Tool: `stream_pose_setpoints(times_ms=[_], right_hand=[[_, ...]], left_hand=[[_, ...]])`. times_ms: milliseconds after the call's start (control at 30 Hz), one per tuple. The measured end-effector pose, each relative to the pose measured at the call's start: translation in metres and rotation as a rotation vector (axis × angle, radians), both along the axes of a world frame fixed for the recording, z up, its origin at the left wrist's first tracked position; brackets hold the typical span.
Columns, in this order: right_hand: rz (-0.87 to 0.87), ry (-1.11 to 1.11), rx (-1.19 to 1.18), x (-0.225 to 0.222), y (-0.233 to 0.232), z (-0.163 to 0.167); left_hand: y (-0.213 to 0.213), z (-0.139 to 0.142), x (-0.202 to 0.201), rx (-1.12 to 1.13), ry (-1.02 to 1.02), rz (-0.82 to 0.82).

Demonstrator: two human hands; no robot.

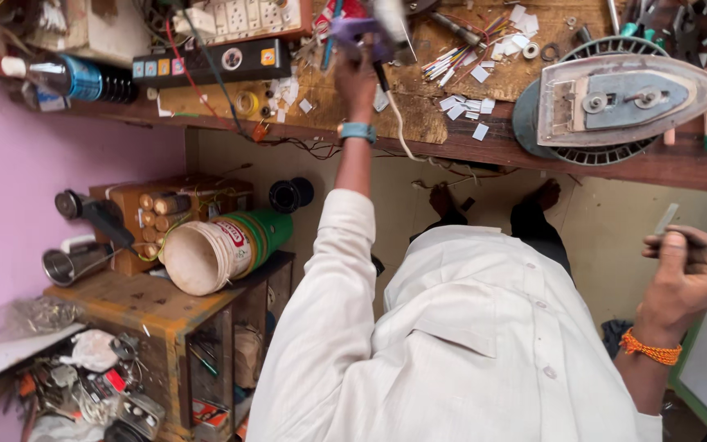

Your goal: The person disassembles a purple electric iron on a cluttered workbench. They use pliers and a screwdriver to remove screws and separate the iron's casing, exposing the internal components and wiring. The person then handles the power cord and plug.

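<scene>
Looking down past my white shirt (468, 344), I see the wooden table (452, 139) running across the top, cluttered with small parts. Largest on it is the upturned clothes iron (623, 100), soleplate side up, resting on a round fan grille (583, 151) at the table's right end. To the left below the table, a white and green bucket (218, 245) lies on its side on a wooden crate (149, 307), beside a brown box (165, 213) wrapped in wires. A black power strip (214, 61) sits along the table's back left.

My left hand (358, 74) reaches out over the table, wearing a blue wristband (358, 131), and is closed around a purple-handled tool (358, 31) with a white cord (398, 123) trailing off the table edge. Scattered white paper scraps (468, 102) and coloured wires (464, 53) lie just right of that hand.

My right hand (685, 274), with an orange thread (650, 348) at the wrist, is away from the table, pinching a small flat grey strip (666, 219) between thumb and fingers.
</scene>
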State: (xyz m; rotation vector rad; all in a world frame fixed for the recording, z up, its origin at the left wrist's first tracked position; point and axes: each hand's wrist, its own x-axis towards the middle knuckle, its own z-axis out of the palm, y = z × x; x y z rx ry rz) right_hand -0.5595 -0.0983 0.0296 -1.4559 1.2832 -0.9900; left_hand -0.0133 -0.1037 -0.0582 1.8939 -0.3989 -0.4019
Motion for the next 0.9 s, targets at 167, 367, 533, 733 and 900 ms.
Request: stream_pose_setpoints(times_ms=[167,367,533,733,900], right_hand=[[0.088,0.095,0.153,0.033,0.020,0.015],[0.343,0.109,0.363,0.096,0.017,0.015],[0.653,0.146,0.436,0.140,0.014,-0.016],[0.673,0.002,-0.137,0.227,-0.010,-0.080],[0.335,-0.026,-0.174,0.311,-0.031,-0.128]], left_hand=[[0.040,-0.014,0.012,-0.471,0.263,-0.107],[0.106,-0.041,0.008,-0.654,0.494,0.168],[0.184,-0.046,-0.016,-0.923,0.589,0.148],[0.250,-0.027,-0.050,-0.967,0.722,0.195],[0.289,-0.022,-0.039,-0.943,0.855,0.160]])
